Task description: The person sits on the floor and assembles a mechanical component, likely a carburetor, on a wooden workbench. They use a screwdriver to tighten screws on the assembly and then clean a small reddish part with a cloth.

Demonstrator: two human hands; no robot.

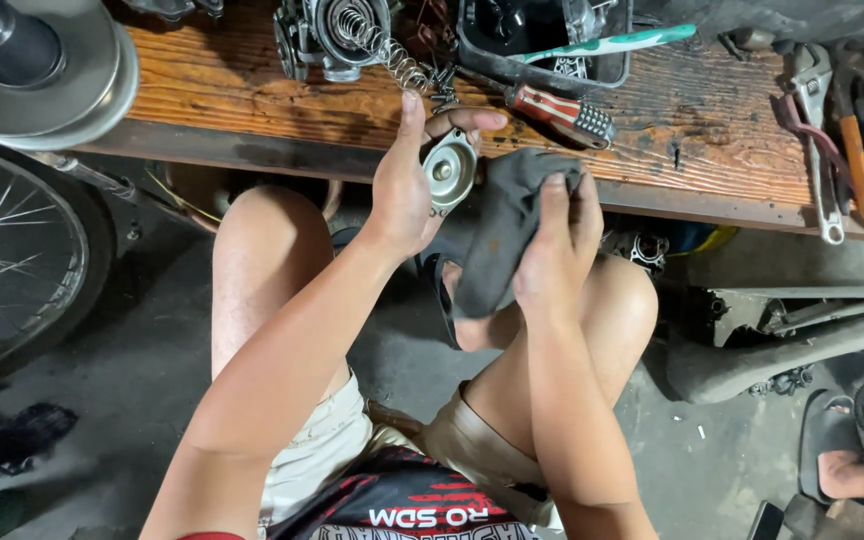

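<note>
Round metal cap and dark rag held over the knees, at the edge of a wooden bench.

Left hand [404, 190] grips a small round metal cap [449, 172] by its rim, thumb on top; its back face is hidden. Right hand [555, 262] is closed on a dark grey rag [500, 228], which touches the cap's right side and covers the fingertips. On the bench [672, 115]: carburettor body [330, 35] with coil spring [387, 45], red-handled screwdriver [557, 110], black tray [542, 40] cut off at top, wrenches [822, 130] at right. Spoked wheel [7, 265] partly out of view at left.
</note>
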